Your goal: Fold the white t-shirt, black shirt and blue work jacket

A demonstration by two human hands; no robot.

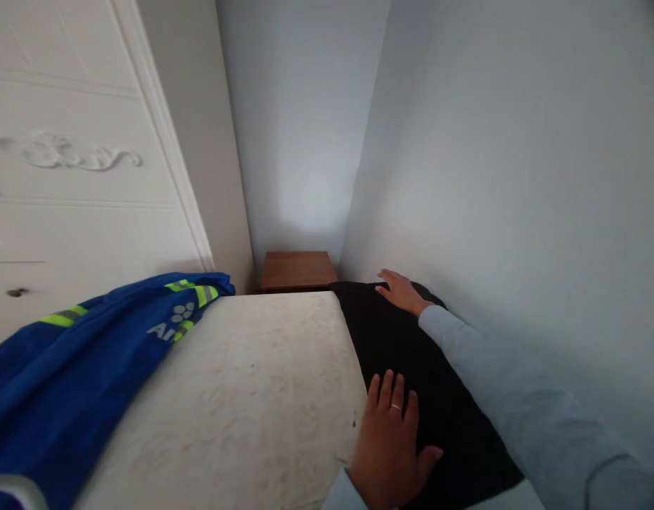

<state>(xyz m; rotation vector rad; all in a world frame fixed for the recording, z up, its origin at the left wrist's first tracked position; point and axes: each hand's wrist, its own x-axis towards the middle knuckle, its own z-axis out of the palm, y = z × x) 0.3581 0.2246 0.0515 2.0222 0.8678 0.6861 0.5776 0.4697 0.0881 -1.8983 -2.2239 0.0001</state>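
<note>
A piece of black cloth lies spread along the right side of a pale, stained mattress, close to the wall. My left hand, with a ring on one finger, rests palm down over the cloth's left edge near its front part. Its fingers are stretched out. Farther off, my right hand lies on the far end of the cloth with its fingers extended. What kind of cloth item it is cannot be made out.
A blue jacket with yellow-green and grey reflective strips drapes over the mattress's left side. Beyond it stands a white wardrobe with carved trim. A brown wooden bedside table sits past the far edge. On the right rises a grey wall.
</note>
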